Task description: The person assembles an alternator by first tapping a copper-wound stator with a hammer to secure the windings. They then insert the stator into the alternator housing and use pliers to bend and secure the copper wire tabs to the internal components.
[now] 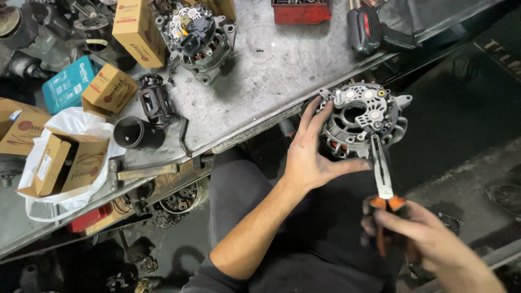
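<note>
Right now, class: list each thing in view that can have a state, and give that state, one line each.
Left hand: gripping the alternator.
Right hand: closed on the pliers' handles.
Alternator: held off the bench, rear face up.
Pliers: tips at the alternator.
Small carton: open.
Second alternator: resting on the bench.

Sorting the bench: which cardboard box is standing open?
The brown box resting on the white plastic bag at the bench's left end; its flap hangs open, while the other brown boxes are shut.

Head-worn view, steeply downward, close

Bright overhead light, dark edges, mostly sharp.
</note>
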